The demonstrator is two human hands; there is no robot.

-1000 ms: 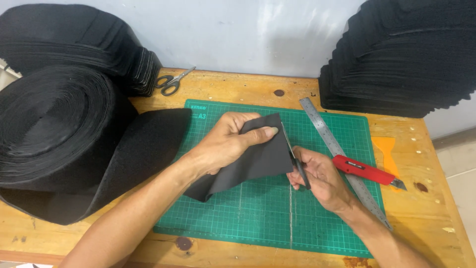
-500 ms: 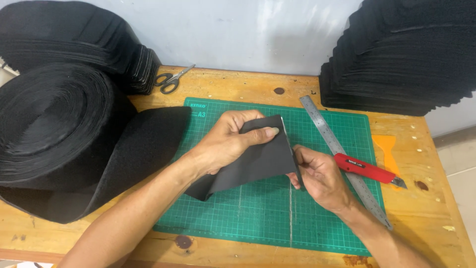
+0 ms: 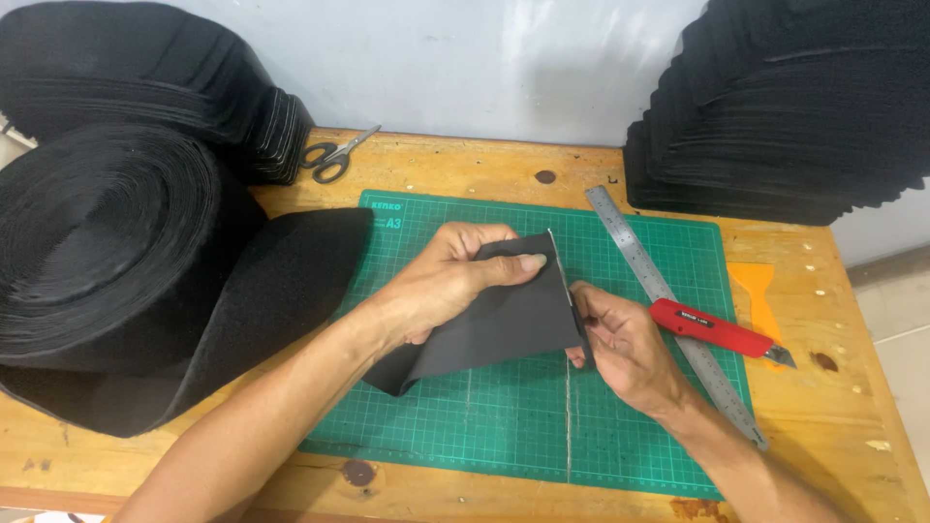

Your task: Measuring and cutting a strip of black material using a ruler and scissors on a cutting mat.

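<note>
We see two bare forearms entering from bottom edge of view. No sleeves, no gloves, no watch, no rings or bands on either. Left hand [image 3: 441, 286]: short trimmed nails, thumbnail pale and plainly visible, knuckles ridged, tendons showing along back. Right hand [image 3: 620, 344]: fingers short-nailed too, creases over knuckles, wrist bone prominent. Left forearm long and lean in frame, faint veins. We cannot make out any marks or scars.

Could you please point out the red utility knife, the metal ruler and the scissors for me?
Red utility knife [image 3: 712, 328], head view, middle of its red handle.
Metal ruler [image 3: 630, 240], head view, bare upper stretch of the blade.
Scissors [image 3: 329, 160], head view, on the black handles.
</note>
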